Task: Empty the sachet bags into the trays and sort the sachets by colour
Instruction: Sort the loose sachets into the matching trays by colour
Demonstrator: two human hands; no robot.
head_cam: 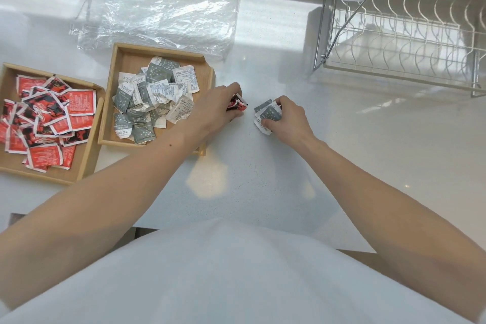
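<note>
- A wooden tray (39, 175) sits at the left edge of the white counter (263, 166). It holds a loose pile of red sachets (47, 118), some with black print.
- Just beside it on the right, set a little further back, a second wooden tray (128, 60) holds a heap of grey sachets (152, 97) mixed with white printed backs.
- Behind the second tray, toward the counter's back edge, a crumpled clear plastic bag (157, 13) lies flat.
- The left hand (215, 105) reaches across the second tray's right front corner, its fingers curled around a small red-and-black bundle (238, 106) just off the tray, low over the counter.
- Near it, but apart, the right hand (289, 116) grips a few grey-and-white sachets (268, 113), fanned out from its fingers at the counter's middle.
- A white wire dish rack (402, 34) stands in the counter's far right corner.
</note>
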